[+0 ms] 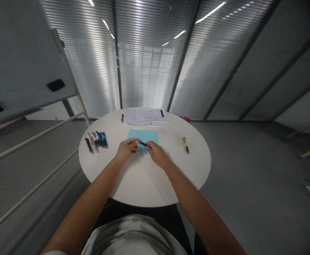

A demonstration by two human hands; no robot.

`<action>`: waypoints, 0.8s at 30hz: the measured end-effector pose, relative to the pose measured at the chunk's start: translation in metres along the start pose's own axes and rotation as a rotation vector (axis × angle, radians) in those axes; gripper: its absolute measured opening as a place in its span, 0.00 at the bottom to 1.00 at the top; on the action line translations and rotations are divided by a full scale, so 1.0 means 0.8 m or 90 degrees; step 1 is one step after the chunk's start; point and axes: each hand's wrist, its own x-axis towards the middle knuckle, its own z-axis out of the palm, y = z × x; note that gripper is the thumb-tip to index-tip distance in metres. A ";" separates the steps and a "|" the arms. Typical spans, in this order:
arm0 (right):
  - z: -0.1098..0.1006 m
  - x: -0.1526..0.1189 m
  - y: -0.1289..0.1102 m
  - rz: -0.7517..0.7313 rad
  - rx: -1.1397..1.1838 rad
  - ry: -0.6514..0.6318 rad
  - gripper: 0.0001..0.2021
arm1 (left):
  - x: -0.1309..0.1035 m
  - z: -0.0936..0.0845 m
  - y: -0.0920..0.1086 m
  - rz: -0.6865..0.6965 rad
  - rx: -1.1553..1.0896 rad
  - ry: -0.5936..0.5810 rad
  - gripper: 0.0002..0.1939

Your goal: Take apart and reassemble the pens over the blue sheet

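A thin black pen [145, 144] is held between my two hands, over a light blue sheet [142, 134] on the round white table. My left hand [126, 148] pinches the pen's left end with the fingertips. At the pen's right end, my right hand [155, 152] has its fingers closed round it. The lower part of the blue sheet is partly hidden by both hands.
Several pens and markers [99, 140] lie in a group at the table's left. A yellow and black marker [186, 145] lies on the right. Papers [144, 117] and a small dark pen [122, 118] are at the far edge. A whiteboard [19, 53] stands left.
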 end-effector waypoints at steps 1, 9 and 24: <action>0.000 0.000 0.000 -0.002 0.003 -0.001 0.10 | 0.000 0.000 -0.001 0.004 0.000 -0.003 0.22; -0.001 -0.001 0.000 0.011 0.033 -0.005 0.09 | 0.001 -0.003 -0.005 0.020 0.020 -0.031 0.22; 0.000 -0.004 -0.003 0.081 0.164 -0.030 0.12 | -0.003 -0.002 -0.005 0.005 -0.007 -0.079 0.21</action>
